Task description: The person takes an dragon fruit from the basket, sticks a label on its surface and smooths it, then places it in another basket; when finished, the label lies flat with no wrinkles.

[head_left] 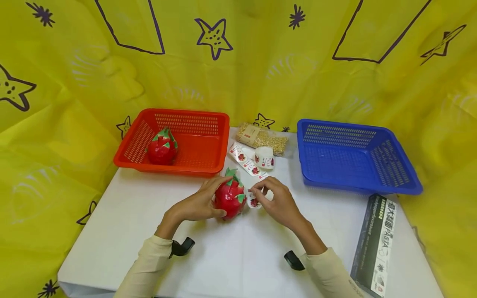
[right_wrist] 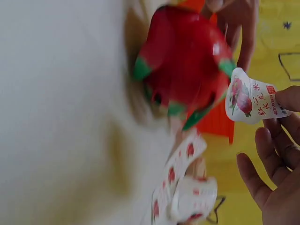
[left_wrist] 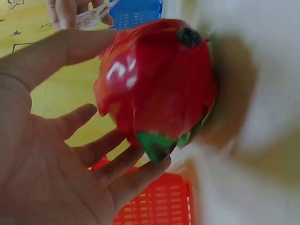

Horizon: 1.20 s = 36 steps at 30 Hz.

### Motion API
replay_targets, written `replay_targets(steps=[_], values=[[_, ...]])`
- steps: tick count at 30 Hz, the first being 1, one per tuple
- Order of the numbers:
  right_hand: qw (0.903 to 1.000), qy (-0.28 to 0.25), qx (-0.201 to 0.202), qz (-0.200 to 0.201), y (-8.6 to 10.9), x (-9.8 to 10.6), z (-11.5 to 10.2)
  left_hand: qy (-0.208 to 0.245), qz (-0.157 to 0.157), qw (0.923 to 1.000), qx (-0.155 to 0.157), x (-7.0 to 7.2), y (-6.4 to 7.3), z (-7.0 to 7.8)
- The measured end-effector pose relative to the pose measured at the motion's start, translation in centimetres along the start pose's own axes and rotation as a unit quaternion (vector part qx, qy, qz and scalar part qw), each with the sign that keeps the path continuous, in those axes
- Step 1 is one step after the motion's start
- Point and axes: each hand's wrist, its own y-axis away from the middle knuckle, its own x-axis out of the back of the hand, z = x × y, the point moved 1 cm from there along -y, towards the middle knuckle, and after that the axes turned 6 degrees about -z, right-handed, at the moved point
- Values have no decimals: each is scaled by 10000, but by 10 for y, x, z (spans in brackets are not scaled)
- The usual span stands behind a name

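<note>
Gripping the dragon fruit (head_left: 230,199) with the left hand (head_left: 196,205), between four and five o'clock from the red basket (head_left: 197,150); pinching the printed label (right_wrist: 251,99) with the right hand (head_left: 280,203), at the fruit's three o'clock, too close to tell whether touching. Best to steady the fruit, choose smooth red skin clear of green scale tips, and press from one edge across.

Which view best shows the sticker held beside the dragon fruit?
The right wrist view: the sticker faces the camera, its fruit picture and red lettering showing, pinched in the right grip. The head view shows it small and partly covered; the left wrist view, only a slanted piece near the top.
</note>
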Motion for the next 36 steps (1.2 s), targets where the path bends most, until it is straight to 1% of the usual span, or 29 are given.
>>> replay_targets(steps=[4, 7, 10, 13, 16, 22, 24, 27, 30, 32, 34, 36], values=[[9991, -417, 10, -16, -4, -22, -17, 84, -153, 9998, -20, 5, 5, -2], [9985, -548, -12, 38, -7, -37, -28, 199, -307, 9993, -62, 8, 6, -3], [9988, -469, -71, 76, -8, -47, -34, 244, -379, 9989, -119, 9, 6, -3], [9998, -189, -70, 68, -10, -55, -37, 216, -323, 9992, -134, 9, 5, -5], [9999, 75, 18, 91, -11, -59, -37, 100, -223, 9995, -192, 9, 3, -8], [9977, 573, 275, 252, -12, -61, -36, -131, -50, 9987, -500, 10, 2, -11], [9959, 782, 347, 289, -13, -61, -35, -159, -21, 9985, -521, 10, 1, -12], [9933, 1020, 399, 363, -14, -62, -31, -126, -22, 9990, -429, 10, 1, -13], [9931, 1044, 360, 389, -15, -62, -28, -36, -73, 9995, -289, 10, 1, -15], [9941, 968, 311, 386, -15, -62, -26, 39, -81, 9996, -264, 11, 0, -17], [9949, 889, 276, 401, -16, -62, -25, 172, -66, 9993, -321, 11, -3, -18], [9957, 795, 232, 425, -16, -63, -24, 267, 7, 9986, -449, 10, -6, -20]])
